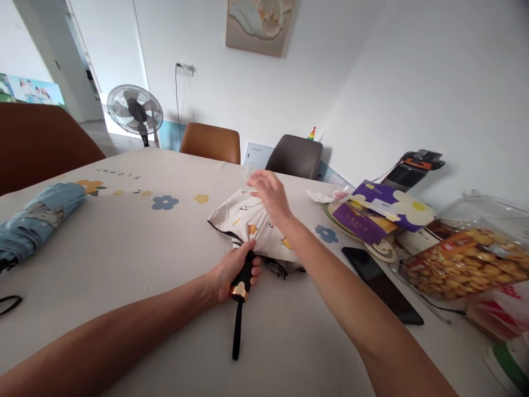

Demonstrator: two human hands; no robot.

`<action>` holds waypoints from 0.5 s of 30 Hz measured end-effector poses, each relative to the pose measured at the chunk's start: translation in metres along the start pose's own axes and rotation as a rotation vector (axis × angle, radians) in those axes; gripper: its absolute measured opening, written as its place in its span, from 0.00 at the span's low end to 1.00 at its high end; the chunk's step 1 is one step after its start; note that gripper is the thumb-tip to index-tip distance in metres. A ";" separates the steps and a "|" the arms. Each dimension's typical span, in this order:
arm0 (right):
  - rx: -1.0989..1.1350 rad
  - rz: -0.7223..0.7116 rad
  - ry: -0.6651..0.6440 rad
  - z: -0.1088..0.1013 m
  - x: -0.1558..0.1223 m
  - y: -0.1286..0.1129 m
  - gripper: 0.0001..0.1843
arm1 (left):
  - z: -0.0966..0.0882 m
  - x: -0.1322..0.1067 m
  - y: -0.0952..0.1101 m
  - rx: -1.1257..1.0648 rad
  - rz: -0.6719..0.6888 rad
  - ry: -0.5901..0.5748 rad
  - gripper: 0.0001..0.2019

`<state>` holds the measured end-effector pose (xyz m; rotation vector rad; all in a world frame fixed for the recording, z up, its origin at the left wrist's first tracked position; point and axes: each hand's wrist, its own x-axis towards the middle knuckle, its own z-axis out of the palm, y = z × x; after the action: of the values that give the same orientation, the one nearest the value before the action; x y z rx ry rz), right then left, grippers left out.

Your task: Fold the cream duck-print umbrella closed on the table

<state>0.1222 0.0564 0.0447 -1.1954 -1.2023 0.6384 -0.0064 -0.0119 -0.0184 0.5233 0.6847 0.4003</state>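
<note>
A folded white umbrella (256, 226) with small cartoon prints lies in the middle of the table (136, 259). My left hand (233, 271) is closed around its black handle (243, 275), which has a gold ring and a black wrist strap trailing toward me. Above the umbrella's far end, my right hand (268, 193) hovers with its fingers spread, slightly blurred, touching or just over the fabric.
A folded blue umbrella (37, 220) lies at the left edge. To the right are a black phone (382, 284), a purple box (372, 212) on a plate, and a clear tub of biscuits (467, 259). Chairs and a standing fan (135, 113) are beyond the table.
</note>
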 end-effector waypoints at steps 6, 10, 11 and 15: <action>-0.283 -0.034 0.345 -0.100 -0.024 0.022 0.14 | 0.001 -0.001 0.001 -0.068 -0.020 -0.028 0.14; -0.407 0.161 0.448 -0.145 -0.057 0.040 0.15 | 0.000 -0.002 0.000 -0.062 0.000 -0.035 0.14; -0.414 0.212 0.451 -0.150 -0.066 0.044 0.15 | 0.000 -0.002 0.000 -0.058 0.001 -0.036 0.14; -0.352 0.357 0.446 -0.148 -0.094 0.053 0.16 | 0.002 -0.004 0.002 -0.035 -0.040 -0.042 0.16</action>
<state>0.2427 -0.0626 -0.0253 -1.7665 -0.7431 0.3913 -0.0082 -0.0133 -0.0142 0.4830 0.6455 0.3619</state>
